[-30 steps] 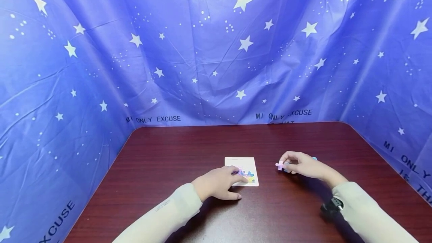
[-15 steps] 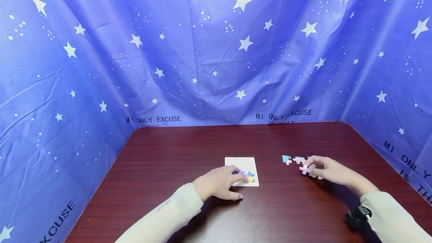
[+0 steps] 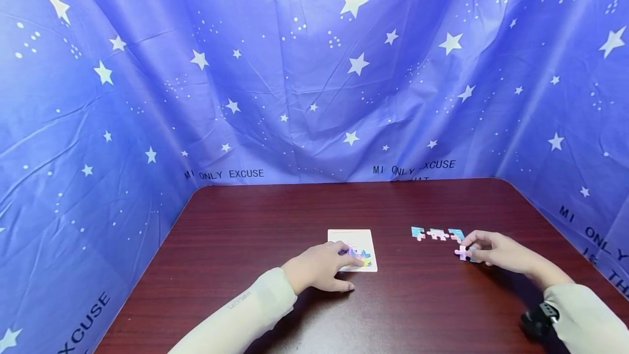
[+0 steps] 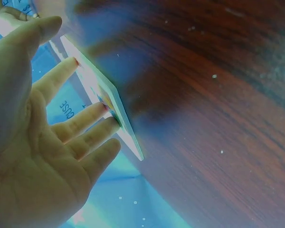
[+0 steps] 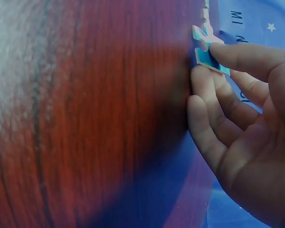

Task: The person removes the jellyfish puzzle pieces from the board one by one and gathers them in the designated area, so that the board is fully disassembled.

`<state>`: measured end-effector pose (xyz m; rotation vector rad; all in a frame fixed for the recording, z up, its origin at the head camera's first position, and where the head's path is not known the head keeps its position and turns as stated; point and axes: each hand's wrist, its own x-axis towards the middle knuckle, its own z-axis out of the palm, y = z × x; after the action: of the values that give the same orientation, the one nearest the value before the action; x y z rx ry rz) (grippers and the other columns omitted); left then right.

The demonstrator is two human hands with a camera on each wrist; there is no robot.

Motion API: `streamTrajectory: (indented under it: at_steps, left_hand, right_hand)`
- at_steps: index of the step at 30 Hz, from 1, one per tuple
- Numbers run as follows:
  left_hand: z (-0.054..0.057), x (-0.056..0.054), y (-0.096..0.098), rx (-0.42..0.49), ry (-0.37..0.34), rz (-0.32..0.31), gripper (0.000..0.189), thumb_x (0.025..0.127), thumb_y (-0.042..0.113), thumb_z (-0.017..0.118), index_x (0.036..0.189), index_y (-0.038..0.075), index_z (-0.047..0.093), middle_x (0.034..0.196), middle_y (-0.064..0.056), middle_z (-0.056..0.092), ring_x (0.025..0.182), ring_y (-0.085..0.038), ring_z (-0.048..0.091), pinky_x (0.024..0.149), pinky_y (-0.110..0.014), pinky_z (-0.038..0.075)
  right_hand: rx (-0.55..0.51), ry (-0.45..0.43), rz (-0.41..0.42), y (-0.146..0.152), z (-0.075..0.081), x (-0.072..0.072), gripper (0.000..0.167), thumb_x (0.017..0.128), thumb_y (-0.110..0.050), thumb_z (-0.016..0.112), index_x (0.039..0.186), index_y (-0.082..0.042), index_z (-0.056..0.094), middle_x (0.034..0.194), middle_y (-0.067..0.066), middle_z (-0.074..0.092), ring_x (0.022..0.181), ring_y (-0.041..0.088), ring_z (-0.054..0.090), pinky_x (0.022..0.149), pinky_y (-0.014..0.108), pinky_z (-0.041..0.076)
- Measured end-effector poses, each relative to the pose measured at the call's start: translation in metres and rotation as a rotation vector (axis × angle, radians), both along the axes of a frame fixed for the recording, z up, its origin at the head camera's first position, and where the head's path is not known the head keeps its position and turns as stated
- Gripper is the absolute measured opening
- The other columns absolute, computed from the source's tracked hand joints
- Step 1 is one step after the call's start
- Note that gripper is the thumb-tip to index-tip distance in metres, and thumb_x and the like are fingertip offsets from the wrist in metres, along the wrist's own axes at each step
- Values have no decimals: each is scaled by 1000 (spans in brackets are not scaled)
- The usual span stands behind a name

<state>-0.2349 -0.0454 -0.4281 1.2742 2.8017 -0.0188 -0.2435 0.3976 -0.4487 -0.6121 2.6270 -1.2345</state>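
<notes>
My left hand (image 3: 319, 266) rests its fingertips on a white square puzzle board (image 3: 349, 235) with a colourful picture, which the fingers partly cover. In the left wrist view those fingers are spread and fairly straight, touching the board's face. Over on the right, my right hand (image 3: 498, 253) pinches a pink and blue jigsaw piece (image 3: 462, 253) between thumb and fingers, low at the tabletop. Just beyond it lie a blue and pink corner piece (image 3: 456, 232), a pink piece (image 3: 437, 234) and another blue and pink piece (image 3: 417, 232), in a row.
The dark red wooden table (image 3: 275, 206) reaches back to a blue curtain (image 3: 314, 70) with white stars, which also hangs along both sides. A black device (image 3: 539, 319) is strapped at the right wrist.
My right hand has moved right with the jigsaw piece, from beside the board to below the row's right end, uncovering the row of pieces. The left hand stays on the board.
</notes>
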Motion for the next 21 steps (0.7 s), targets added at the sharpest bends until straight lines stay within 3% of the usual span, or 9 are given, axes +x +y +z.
streamTrajectory:
  at_steps: [7,14,21]
  left_hand:
    - [-1,1,0,-13,-3,11,55,90,56,67,141,43,56,144,-4,51,128,-17,51,100,-30,46]
    - [-2,2,-1,-5,4,5,54,90,56,67,141,42,57,144,-4,51,129,-16,50,101,-28,44]
    - [-2,1,-2,-14,8,6,55,91,56,66,142,43,55,146,-4,49,131,-17,49,102,-30,45]
  right_hand:
    - [57,40,-56,-6,-3,-1,10,94,-3,63,104,0,62,78,0,60,57,8,50,48,25,42]
    - [147,135,-101,-10,-2,0,8,89,-5,70,97,-5,67,80,-2,56,60,4,47,52,25,40]
    - [132,115,-131,-9,-3,-1,8,91,-6,69,98,-3,67,76,-3,58,54,5,46,48,25,41]
